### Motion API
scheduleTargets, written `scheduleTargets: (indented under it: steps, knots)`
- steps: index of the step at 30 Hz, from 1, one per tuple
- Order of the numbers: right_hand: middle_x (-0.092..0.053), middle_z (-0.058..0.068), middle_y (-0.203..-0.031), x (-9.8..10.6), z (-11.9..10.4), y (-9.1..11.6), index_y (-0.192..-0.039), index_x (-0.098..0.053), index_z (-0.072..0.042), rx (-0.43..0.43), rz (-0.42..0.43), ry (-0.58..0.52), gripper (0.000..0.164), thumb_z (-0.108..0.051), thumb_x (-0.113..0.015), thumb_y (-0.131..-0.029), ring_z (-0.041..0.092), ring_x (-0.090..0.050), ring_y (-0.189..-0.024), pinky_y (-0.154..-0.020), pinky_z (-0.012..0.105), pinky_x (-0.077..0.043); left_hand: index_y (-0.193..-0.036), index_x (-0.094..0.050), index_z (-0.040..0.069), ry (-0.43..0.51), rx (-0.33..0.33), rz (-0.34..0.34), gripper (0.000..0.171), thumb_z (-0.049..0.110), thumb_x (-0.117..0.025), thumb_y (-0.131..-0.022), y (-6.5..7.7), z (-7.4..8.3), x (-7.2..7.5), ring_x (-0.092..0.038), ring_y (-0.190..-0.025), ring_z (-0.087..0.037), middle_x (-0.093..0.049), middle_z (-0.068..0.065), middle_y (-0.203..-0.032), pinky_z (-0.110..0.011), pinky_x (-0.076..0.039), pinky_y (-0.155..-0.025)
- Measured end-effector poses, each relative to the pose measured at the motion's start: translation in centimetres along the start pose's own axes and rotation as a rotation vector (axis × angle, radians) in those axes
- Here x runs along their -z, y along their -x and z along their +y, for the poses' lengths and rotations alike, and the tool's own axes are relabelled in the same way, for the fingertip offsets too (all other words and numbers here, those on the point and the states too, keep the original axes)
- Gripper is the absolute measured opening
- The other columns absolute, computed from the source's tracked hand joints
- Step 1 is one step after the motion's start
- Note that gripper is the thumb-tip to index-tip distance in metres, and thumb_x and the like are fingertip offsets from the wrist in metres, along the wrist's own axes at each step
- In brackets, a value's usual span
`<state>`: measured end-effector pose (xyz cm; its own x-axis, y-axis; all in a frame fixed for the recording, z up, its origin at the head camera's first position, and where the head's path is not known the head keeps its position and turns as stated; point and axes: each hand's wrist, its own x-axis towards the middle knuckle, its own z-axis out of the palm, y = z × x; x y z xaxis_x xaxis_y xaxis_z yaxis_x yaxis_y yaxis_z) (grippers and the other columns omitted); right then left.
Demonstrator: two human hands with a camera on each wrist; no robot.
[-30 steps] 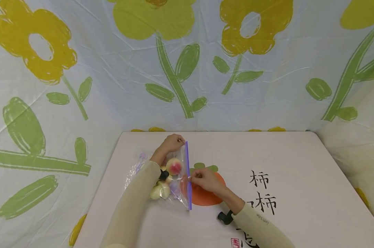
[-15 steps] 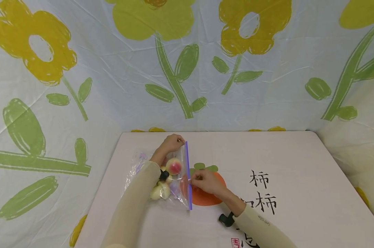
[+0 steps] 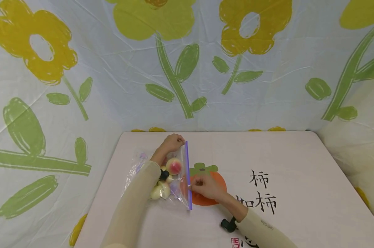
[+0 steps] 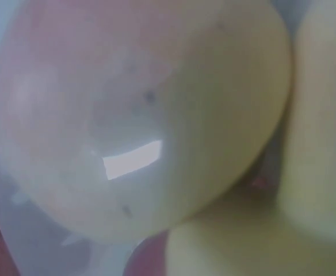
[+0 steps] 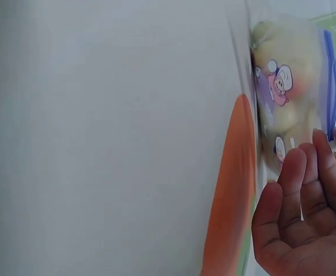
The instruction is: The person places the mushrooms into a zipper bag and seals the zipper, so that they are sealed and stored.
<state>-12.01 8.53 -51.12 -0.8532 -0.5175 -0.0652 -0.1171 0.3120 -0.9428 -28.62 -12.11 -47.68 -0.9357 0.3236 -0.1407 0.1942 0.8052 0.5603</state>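
Observation:
A clear zip bag (image 3: pixel 182 155) lies on the table with several fruits inside, among them a pink-and-yellow peach-like fruit (image 3: pixel 174 166) and pale yellow ones (image 3: pixel 160 191). Its purple zip strip (image 3: pixel 188 162) runs along the right side. At the strip's far end, my left hand (image 3: pixel 173 142) pinches the bag's corner. My right hand (image 3: pixel 206 186) pinches the strip between thumb and index finger, below its middle; the other fingers are loosely bent in the right wrist view. Cartoon figures (image 5: pixel 281 85) are printed on the bag. A pinkish-yellow fruit (image 4: pixel 145 115) fills the left wrist view.
The pale table mat (image 3: pixel 292 151) carries a printed orange persimmon (image 3: pixel 219 199) under the right hand and black characters (image 3: pixel 265 203) to the right. Flower-patterned cloth (image 3: pixel 128 86) stands around the back and sides. A dark wrist camera (image 3: pixel 228 225) hangs under the right wrist.
My right hand has slid along the purple zip strip towards the near end of the bag. My left hand has stayed at the far corner, and the bag has not visibly moved.

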Motion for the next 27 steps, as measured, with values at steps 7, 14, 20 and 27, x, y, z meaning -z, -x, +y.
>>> scheduleTargets:
  steps: [7, 14, 20, 27]
  knots:
    - [-0.061, -0.006, -0.072, -0.4, 0.0, 1.1, -0.082, -0.072, -0.009, -0.004, -0.028, 0.045, 0.014, -0.017, -0.07, -0.093, 0.012, -0.054, -0.07, -0.061, 0.022, -0.046, -0.108, -0.074, 0.008, 0.006, 0.027, -0.004, 0.022, 0.017, -0.057, -0.099, -0.1, 0.1, -0.1, -0.061, -0.105, -0.027, -0.069, -0.01, -0.114, -0.04, -0.051, -0.092]
    - [-0.059, -0.009, -0.066, -1.1, 0.3, 2.0, -0.077, -0.072, -0.011, 0.037, -0.05, 0.042, 0.01, -0.008, -0.068, -0.086, 0.005, -0.051, -0.063, -0.054, 0.018, -0.04, -0.107, -0.074, 0.008, 0.014, 0.029, 0.006, 0.021, 0.017, -0.058, -0.098, 0.1, 0.3, 0.1, -0.061, -0.108, -0.029, -0.069, -0.011, -0.114, -0.042, -0.05, -0.094]
    - [-0.058, -0.009, -0.064, -1.5, 0.1, 2.7, -0.075, -0.072, -0.009, 0.019, -0.081, -0.003, 0.01, -0.006, -0.07, -0.083, 0.003, -0.047, -0.059, -0.051, 0.017, -0.036, -0.107, -0.075, 0.007, 0.004, 0.026, 0.017, 0.021, 0.017, -0.058, -0.098, 0.2, 0.3, 0.1, -0.062, -0.106, -0.028, -0.069, -0.011, -0.113, -0.041, -0.05, -0.093]
    - [-0.063, 0.007, -0.064, -1.5, -0.1, 3.2, -0.075, -0.071, -0.004, 0.006, -0.104, -0.053, 0.009, -0.006, -0.07, -0.083, 0.004, -0.046, -0.056, -0.05, 0.017, -0.032, -0.107, -0.074, 0.007, 0.001, 0.022, 0.027, 0.022, 0.017, -0.058, -0.098, 0.3, 0.2, -0.1, -0.062, -0.107, -0.028, -0.069, -0.011, -0.113, -0.041, -0.05, -0.093]
